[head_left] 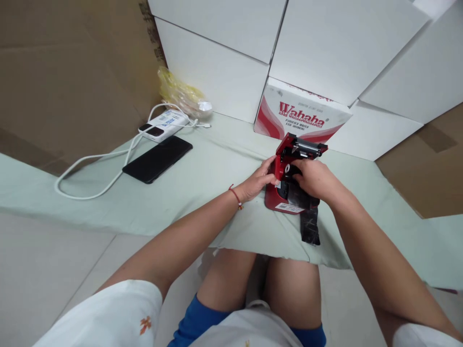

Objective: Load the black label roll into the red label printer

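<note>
A red and black machine that looks like a label printer stands on the cloth in front of me, its lid tilted up. My left hand holds the machine's left side, thumb at the front and fingers behind. Inside the open housing, my right hand has its fingers bent around a dark roll with a pale core end; the fingertips are partly hidden. From the housing a strip of shiny black ribbon hangs over the front toward the cloth's edge.
A black phone lies to the left, near a white power bank with a looped white cable. Behind them sits a crumpled yellowish plastic bag. A Wahaha carton leans against white boxes. Brown cardboard flanks both sides.
</note>
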`<action>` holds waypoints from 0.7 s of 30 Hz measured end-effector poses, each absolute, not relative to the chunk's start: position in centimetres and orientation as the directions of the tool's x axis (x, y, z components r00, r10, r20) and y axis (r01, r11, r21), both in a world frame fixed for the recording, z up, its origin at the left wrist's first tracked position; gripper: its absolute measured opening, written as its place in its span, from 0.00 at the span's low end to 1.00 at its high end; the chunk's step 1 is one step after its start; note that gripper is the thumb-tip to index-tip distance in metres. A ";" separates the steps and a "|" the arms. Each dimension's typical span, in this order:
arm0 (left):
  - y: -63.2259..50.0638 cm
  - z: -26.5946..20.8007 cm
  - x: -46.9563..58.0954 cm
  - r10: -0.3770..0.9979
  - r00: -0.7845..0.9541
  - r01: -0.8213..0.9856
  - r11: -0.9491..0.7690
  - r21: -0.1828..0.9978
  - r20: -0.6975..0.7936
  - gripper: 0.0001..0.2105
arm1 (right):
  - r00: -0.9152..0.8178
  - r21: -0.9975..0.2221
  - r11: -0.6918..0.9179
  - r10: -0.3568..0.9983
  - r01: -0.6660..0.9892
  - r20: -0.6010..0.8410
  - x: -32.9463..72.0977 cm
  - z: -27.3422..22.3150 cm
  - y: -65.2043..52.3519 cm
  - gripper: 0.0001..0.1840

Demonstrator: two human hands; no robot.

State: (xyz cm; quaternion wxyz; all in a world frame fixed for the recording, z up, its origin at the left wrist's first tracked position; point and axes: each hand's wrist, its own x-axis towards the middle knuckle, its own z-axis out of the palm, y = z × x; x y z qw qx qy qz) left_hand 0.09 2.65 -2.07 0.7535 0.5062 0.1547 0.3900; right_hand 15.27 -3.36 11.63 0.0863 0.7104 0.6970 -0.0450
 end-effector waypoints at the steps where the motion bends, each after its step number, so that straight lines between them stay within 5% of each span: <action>1: 2.6 -1.9 0.1 0.743 0.653 -0.426 0.201 0.882 0.146 0.48 | 0.034 0.062 -0.023 0.982 0.998 -0.184 15.0 11.2 -2.8 0.27; 10: 3.0 -2.4 0.2 0.738 0.660 -0.419 0.205 0.885 0.141 0.49 | 0.009 -0.004 -0.010 0.981 1.000 -0.193 15.5 10.8 -2.1 0.26; 17: 3.1 -2.6 -0.1 0.733 0.661 -0.418 0.179 0.890 0.163 0.46 | -0.173 -0.147 0.263 0.877 0.953 0.448 15.2 8.4 -12.7 0.13; 21: 3.2 -2.5 -0.2 0.722 0.670 -0.418 0.178 0.891 0.171 0.45 | -0.174 -0.110 0.263 0.845 0.959 0.506 13.2 5.5 -16.2 0.20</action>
